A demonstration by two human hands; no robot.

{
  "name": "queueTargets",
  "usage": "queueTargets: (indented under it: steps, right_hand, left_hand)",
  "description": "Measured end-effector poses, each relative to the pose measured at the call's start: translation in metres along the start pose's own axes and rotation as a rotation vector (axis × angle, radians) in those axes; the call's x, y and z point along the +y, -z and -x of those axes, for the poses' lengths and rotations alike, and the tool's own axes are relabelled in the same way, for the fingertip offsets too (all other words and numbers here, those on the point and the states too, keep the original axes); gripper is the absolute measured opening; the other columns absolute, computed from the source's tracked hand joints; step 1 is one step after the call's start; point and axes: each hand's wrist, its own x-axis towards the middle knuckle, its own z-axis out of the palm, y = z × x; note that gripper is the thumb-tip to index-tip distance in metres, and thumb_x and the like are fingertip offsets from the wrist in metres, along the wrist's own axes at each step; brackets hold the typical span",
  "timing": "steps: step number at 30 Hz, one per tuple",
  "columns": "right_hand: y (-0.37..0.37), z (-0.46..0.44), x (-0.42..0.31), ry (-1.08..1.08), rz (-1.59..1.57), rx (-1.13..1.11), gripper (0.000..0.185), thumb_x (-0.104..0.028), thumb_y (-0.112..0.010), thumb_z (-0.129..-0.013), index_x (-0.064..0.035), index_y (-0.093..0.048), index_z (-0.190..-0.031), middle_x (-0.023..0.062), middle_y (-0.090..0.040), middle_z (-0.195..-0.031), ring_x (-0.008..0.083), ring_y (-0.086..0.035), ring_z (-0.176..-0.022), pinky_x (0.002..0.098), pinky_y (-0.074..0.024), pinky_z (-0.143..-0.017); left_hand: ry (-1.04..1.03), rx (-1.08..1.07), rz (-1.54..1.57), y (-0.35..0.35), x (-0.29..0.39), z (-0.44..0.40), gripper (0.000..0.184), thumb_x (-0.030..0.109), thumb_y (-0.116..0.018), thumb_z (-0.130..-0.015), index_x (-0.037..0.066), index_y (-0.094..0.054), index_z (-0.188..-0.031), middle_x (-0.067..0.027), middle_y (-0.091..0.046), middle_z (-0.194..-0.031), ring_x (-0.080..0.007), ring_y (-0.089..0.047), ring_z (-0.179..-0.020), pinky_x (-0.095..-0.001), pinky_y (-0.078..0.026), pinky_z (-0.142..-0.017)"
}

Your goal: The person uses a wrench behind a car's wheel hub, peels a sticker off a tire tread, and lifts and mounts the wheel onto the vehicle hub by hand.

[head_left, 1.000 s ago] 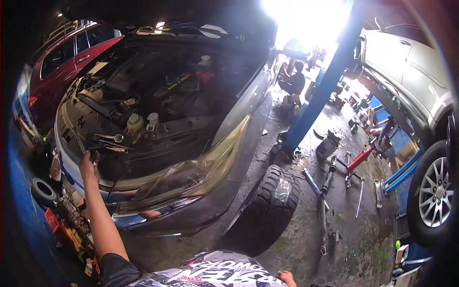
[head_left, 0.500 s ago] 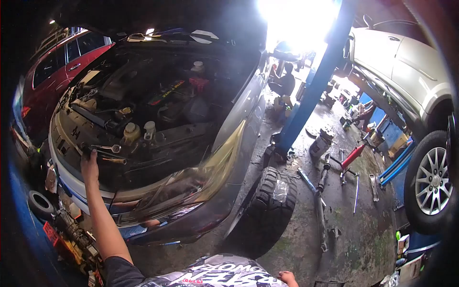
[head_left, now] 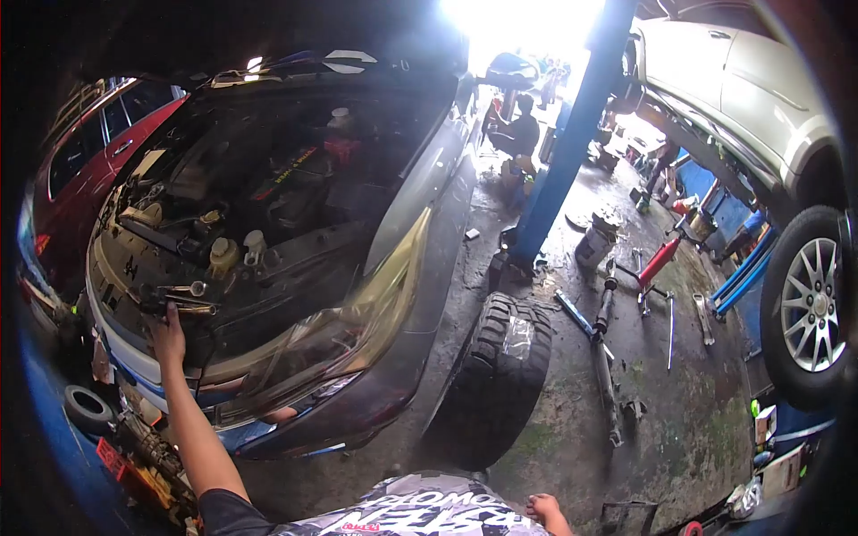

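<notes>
My left hand [head_left: 167, 338] reaches over the front edge of an open engine bay. Its fingers are closed around a small dark object [head_left: 153, 299] that I cannot make out. Just beyond the fingertips lie two wrenches, one silver ring-ended wrench [head_left: 197, 288] and another wrench [head_left: 198, 309] below it, on the dark front panel [head_left: 121, 259]. A yellowish reservoir [head_left: 222, 258] and a paler one [head_left: 256, 246] stand behind them. Low in the view, my right hand [head_left: 542, 508] hangs beside my printed shirt, fingers curled, with nothing visible in them.
A removed tyre [head_left: 492, 384] stands by the front fender [head_left: 393, 304]. On the floor lie a long shaft [head_left: 608, 366], a red tool [head_left: 659, 263] and a wrench [head_left: 703, 319]. A blue post [head_left: 572, 134] rises behind. Another car's wheel [head_left: 811, 304] is at right; a person [head_left: 518, 129] crouches farther back.
My left hand has drawn slightly back from the wrenches, the dark object moving with it. The wrenches stay put on the panel. The whole view has shifted a little; my right hand shows more.
</notes>
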Motion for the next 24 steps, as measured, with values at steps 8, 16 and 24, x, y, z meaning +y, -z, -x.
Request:
queueTargets:
  steps: [8,16,24]
  right_hand:
    - [0.031,0.009,0.006,-0.035,0.055,-0.001,0.029,-0.017,-0.066,-0.092,-0.0012,-0.065,-0.117,0.0117,-0.071,-0.092,0.0225,-0.066,-0.063,0.0369,-0.0517,-0.049]
    - [0.018,0.024,0.017,0.016,0.205,0.058,0.034,-0.023,-0.063,-0.095,-0.0060,-0.061,-0.124,0.0093,-0.071,-0.095,0.0206,-0.067,-0.071,0.0377,-0.0516,-0.058]
    - [0.024,0.040,0.032,-0.031,0.051,-0.025,0.029,-0.020,-0.062,-0.094,-0.0079,-0.062,-0.120,0.0062,-0.069,-0.085,0.0203,-0.066,-0.067,0.0378,-0.0492,-0.055]
  left_hand:
    - [-0.145,-0.144,-0.422,-0.023,-0.011,-0.086,0.094,0.073,-0.034,-0.093,0.005,-0.020,-0.156,-0.0228,-0.021,-0.160,-0.0403,-0.018,-0.149,-0.0483,-0.018,-0.120]
    - [-0.203,-0.132,-0.126,0.000,0.000,-0.046,0.087,0.067,-0.042,-0.094,-0.002,-0.036,-0.148,-0.0289,-0.044,-0.146,-0.0436,-0.041,-0.136,-0.0486,-0.032,-0.112]
    - [-0.192,-0.153,-0.026,0.005,-0.003,-0.041,0.077,0.063,-0.045,-0.096,0.002,-0.048,-0.142,-0.0261,-0.051,-0.142,-0.0448,-0.045,-0.132,-0.0468,-0.036,-0.108]
